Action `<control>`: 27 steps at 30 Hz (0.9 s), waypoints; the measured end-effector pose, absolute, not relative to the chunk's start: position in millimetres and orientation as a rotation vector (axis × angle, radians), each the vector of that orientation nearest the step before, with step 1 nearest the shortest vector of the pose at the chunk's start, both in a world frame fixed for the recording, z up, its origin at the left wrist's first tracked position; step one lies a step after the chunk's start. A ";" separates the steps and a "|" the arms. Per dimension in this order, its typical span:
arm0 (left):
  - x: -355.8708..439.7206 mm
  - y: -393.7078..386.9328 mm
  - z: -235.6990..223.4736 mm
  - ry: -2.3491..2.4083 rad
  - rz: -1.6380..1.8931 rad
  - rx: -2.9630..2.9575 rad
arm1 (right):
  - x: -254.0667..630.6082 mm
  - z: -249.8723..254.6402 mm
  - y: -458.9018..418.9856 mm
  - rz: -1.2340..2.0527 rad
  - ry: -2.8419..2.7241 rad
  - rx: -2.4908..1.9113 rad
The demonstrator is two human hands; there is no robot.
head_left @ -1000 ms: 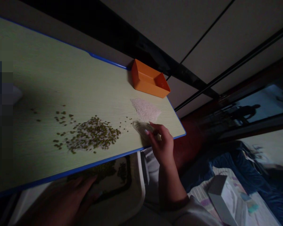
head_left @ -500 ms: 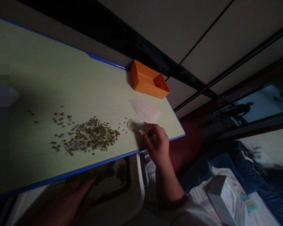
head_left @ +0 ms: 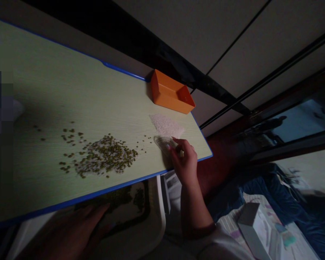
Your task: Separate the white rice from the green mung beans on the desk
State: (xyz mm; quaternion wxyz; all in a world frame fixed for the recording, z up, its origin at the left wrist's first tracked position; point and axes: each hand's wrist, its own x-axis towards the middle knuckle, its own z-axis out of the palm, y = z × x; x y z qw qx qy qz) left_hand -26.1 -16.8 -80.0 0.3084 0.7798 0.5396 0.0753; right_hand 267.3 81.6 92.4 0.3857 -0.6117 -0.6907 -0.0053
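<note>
My right hand [head_left: 184, 157] is closed with thumb and fingers on a clear, ridged, rounded piece [head_left: 164, 142], maybe a small cup or lid; its exact kind is hard to tell. It is held tilted over the table, beside a heap of white rice-like grains [head_left: 165, 125]. To the left, a wider heap of green beans [head_left: 108, 155] lies mixed with pale grains, with stray beans around it. My left hand [head_left: 78, 224] is low in the shade below the table edge, fingers stretched out and apart, over a white-rimmed container [head_left: 161, 202].
An orange open box [head_left: 173, 97] stands near the far edge of the pale table [head_left: 78, 90], which has a blue rim. Dark-trimmed cabinet panels rise behind it. To the right are a bed with blue covers [head_left: 271, 180] and a grey box [head_left: 251, 224].
My right hand has moved slightly right with the clear piece, away from the bean heap and close below the white grains. My left hand has hardly moved.
</note>
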 end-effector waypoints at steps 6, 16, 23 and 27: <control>-23.9 -11.8 -65.4 1.400 0.040 2.141 | 265.7 93.0 93.6 0.047 -1.784 -1.539; -20.5 -11.7 -63.9 1.431 0.034 2.035 | 270.1 98.5 113.9 -0.088 -1.762 -1.690; -21.1 -10.7 -57.4 1.400 0.012 2.058 | 276.6 104.2 92.6 0.233 -1.836 -1.496; -22.2 -10.1 -60.4 1.377 0.097 2.103 | 275.0 102.3 90.3 0.159 -1.881 -1.517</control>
